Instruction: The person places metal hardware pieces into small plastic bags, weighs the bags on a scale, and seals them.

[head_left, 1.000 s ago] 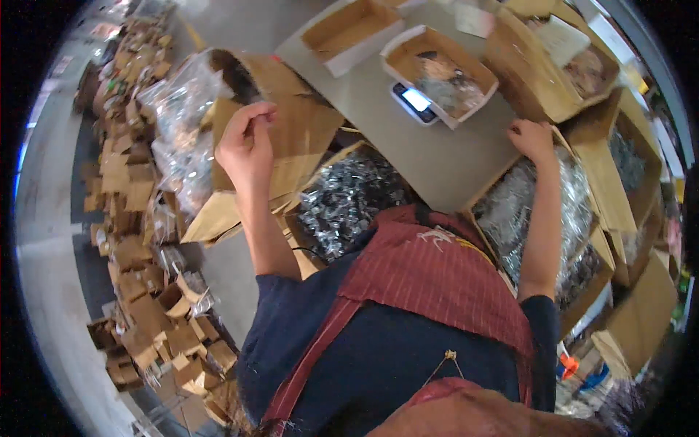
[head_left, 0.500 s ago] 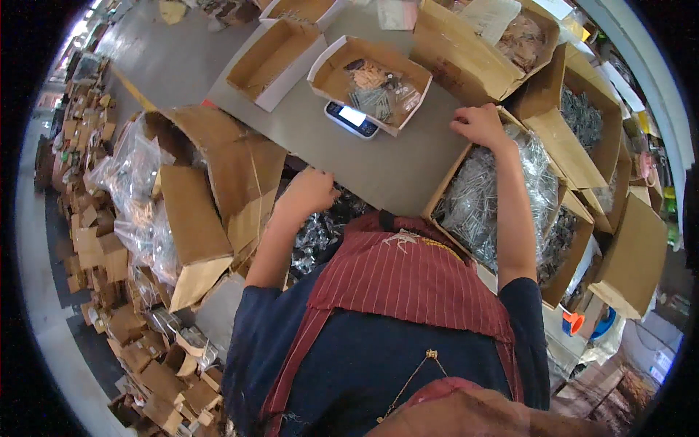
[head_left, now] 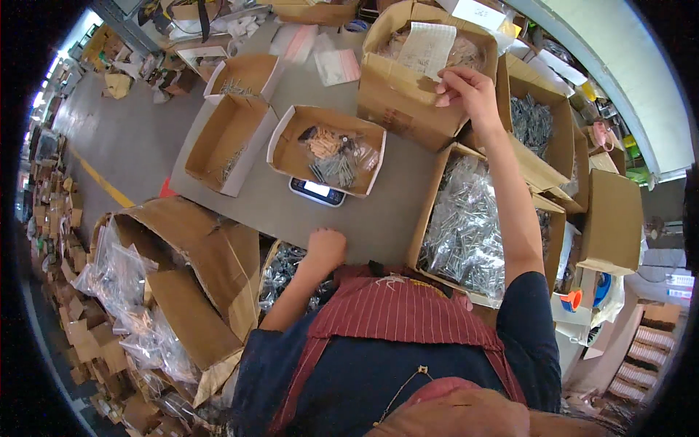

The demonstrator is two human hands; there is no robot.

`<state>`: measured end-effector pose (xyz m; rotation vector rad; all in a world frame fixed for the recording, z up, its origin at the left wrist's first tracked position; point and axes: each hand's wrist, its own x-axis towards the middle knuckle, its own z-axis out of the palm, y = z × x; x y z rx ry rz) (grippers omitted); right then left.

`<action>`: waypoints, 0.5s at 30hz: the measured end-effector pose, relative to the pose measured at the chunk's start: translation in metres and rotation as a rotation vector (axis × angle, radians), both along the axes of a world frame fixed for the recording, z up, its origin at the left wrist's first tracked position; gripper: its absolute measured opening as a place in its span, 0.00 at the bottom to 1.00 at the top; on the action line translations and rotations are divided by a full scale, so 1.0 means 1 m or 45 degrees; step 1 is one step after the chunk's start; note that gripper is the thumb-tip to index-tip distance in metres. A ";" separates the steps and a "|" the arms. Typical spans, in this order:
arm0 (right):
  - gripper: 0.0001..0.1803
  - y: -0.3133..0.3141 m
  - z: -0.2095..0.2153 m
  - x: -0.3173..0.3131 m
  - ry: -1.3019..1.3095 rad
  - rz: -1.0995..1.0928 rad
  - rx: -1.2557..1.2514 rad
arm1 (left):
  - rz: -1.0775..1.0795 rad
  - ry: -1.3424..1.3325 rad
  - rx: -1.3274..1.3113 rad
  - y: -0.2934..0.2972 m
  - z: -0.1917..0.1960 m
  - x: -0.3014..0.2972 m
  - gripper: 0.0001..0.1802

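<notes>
Right hand (head_left: 466, 93) had moved up from the rim of the screw carton since the earlier frame, and hung over the near side of a tall open carton (head_left: 397, 109). Its fingers were drawn narrow, thumb near the fingertips. Left hand (head_left: 326, 247) lay at the near edge of the grey table (head_left: 393, 233), fingers folded in. Could not tell whether either hand held anything.

Tall carton stood at the table's far right; pinkish goods (head_left: 468, 54) lay in it, a pale printed sheet (head_left: 426, 47) on top.

Mid-table: a white-sided tray (head_left: 349, 121) with tan pieces (head_left: 322, 143), grey screws (head_left: 335, 172) and small clear packets (head_left: 365, 155). A device with a lit display (head_left: 317, 191) sat at its near edge. Left of that, 2 more trays: the nearer (head_left: 218, 138) with a few screws, the farther (head_left: 255, 67) with more.

Right of the table, the screw carton (head_left: 427, 226) brimmed with clear bags of long screws (head_left: 466, 226); beyond it another carton (head_left: 546, 169) held loose grey ones. Dark glossy pieces (head_left: 284, 266) filled a box beside the left forearm.
</notes>
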<state>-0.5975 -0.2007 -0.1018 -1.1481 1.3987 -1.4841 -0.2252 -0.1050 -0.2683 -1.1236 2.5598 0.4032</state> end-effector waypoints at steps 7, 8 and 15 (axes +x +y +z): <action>0.10 0.005 0.010 0.013 0.216 -0.084 0.081 | -0.080 0.135 0.097 -0.004 -0.005 0.002 0.11; 0.10 0.008 0.010 0.013 0.184 -0.070 0.065 | -0.079 0.136 0.190 -0.005 0.000 0.003 0.12; 0.11 0.037 -0.016 0.037 0.122 0.027 0.119 | -0.108 1.077 0.360 -0.111 0.125 -0.031 0.15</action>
